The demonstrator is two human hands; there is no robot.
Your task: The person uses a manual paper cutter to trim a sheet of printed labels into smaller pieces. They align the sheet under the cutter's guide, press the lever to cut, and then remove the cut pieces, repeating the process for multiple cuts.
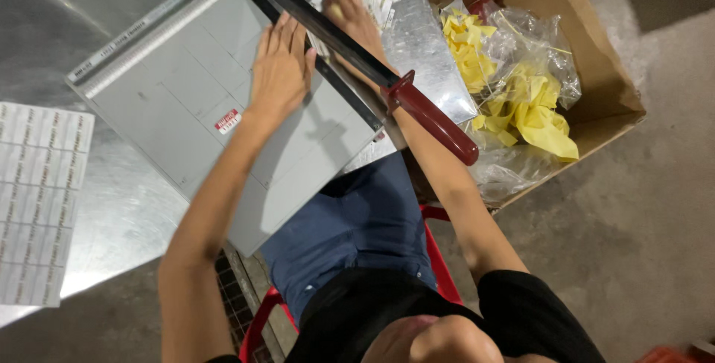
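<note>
so that's one grey metal guillotine paper cutter [186, 102], one brown cardboard box [596, 58], one printed white label sheet [37, 199], two bare hands

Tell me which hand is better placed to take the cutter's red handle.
Probably the right hand: its forearm runs just under the red handle, on the blade's side. The left hand lies flat on the grey board.

A shiny metal-topped table [112, 221] fills the left side, catching soft glare from overhead light. To its right the floor [640, 207] is bare grey concrete, mottled and dusty. On that floor just right of the table stands an open cardboard box [596, 65], and below the table's near edge shows a red stool frame [257, 326].
</note>
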